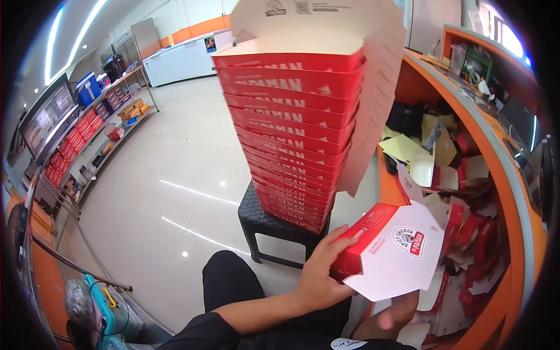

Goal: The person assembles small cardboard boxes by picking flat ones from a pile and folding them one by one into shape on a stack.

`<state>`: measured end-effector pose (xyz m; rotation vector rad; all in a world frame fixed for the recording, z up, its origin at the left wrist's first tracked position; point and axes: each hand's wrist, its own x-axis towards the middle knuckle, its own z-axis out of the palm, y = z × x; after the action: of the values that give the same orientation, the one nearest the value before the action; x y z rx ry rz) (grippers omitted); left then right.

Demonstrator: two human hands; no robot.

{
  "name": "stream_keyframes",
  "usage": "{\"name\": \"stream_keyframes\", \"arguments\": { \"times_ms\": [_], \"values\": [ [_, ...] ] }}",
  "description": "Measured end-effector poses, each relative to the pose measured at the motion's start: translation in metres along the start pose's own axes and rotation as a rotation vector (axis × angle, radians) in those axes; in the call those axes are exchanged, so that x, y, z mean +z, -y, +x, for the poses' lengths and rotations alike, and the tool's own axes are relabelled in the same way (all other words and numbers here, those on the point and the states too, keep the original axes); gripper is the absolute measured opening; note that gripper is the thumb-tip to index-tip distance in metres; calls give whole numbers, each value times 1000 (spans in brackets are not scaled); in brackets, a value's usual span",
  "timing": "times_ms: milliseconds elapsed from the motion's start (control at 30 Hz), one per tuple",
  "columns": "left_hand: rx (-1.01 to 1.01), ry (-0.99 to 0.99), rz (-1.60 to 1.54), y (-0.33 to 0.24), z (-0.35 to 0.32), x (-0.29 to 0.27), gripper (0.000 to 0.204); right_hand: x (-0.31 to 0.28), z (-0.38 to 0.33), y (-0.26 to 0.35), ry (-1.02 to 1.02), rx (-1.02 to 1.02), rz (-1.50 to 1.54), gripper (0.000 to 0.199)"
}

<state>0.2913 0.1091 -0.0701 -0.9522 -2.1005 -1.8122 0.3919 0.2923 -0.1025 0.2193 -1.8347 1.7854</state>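
Note:
My left hand [322, 269] grips the left side of a red and white cardboard food box [388, 248] with its white lid flap open toward me. My right hand [392, 315] is under the box, mostly hidden by the flap; only some fingers show, blurred. Just beyond stands a tall stack of nested red boxes [291, 137] with white lids raised, resting on a black plastic stool [262, 224]. My knee in black trousers [230, 277] is below the stool.
An orange counter [496, 151] curves along the right, its shelf heaped with flat red and white box blanks [466, 233]. Shelves of packaged goods [87, 134] line the left wall, with a white chest freezer [181, 58] at the back. The floor is glossy tile.

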Motion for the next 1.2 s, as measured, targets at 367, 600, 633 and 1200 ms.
{"name": "stream_keyframes", "arguments": {
  "times_ms": [367, 600, 633, 1200],
  "values": [
    [-62, 413, -518, -62, 51, -89, 72, 20, 34, 79, 248, -552, -862, 32],
    [216, -235, -105, -99, 165, -182, 33, 64, 111, 153, -392, -826, -604, 40],
    [256, -406, 99, -89, 188, -200, 30, 80, 138, 160, -383, -879, -510, 41],
    [-329, 121, 14, -85, 276, -263, 35, 182, 317, 235, 534, -281, -1039, 30]
  ]
}}
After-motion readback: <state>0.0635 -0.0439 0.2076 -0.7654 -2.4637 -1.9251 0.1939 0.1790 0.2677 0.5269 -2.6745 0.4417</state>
